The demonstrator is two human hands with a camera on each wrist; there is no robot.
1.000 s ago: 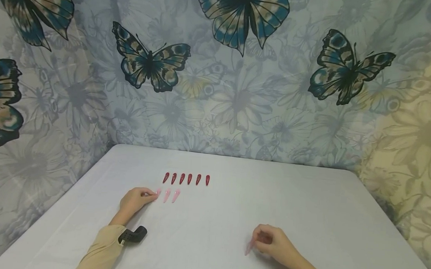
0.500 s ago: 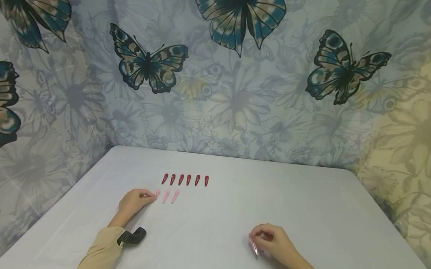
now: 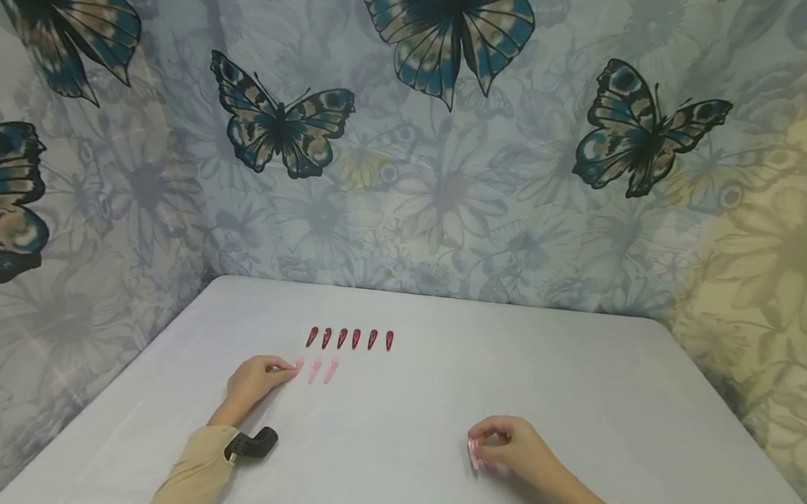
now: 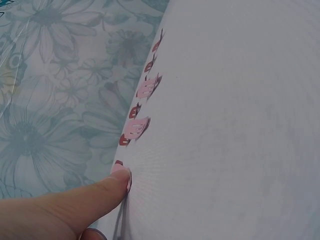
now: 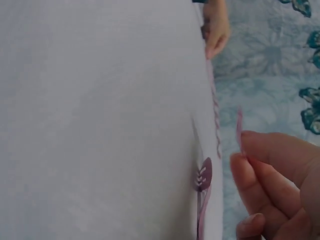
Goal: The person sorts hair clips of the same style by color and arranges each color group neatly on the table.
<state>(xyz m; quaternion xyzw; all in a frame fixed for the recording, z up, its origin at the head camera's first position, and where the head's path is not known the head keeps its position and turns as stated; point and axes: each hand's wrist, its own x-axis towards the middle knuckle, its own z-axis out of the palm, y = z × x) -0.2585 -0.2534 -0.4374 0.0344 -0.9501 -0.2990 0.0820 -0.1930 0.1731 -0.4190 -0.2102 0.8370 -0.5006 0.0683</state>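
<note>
At the left of the white table, my left hand point(image 3: 253, 379) pinches the end of the leftmost pink hair clip point(image 3: 299, 364). In the left wrist view a fingertip covers most of that clip. Two more pink hair clips point(image 3: 314, 370) lie to its right in a row. Behind them runs a row of several red hair clips point(image 3: 342, 338). Toward the front right, my right hand point(image 3: 513, 448) holds a pink hair clip point(image 5: 240, 127) between thumb and forefinger. Another pink clip point(image 5: 204, 175) with slits shows beside the hand in the right wrist view.
The white table point(image 3: 395, 411) reaches back to a hanging cloth point(image 3: 441, 185) printed with butterflies and flowers. A black band device point(image 3: 253, 443) sits on the left wrist over a beige sleeve point(image 3: 197, 466).
The pink clip at my right hand has turned, from slanting out to the left to standing nearly upright against the fingertips. My left hand stays on its clip.
</note>
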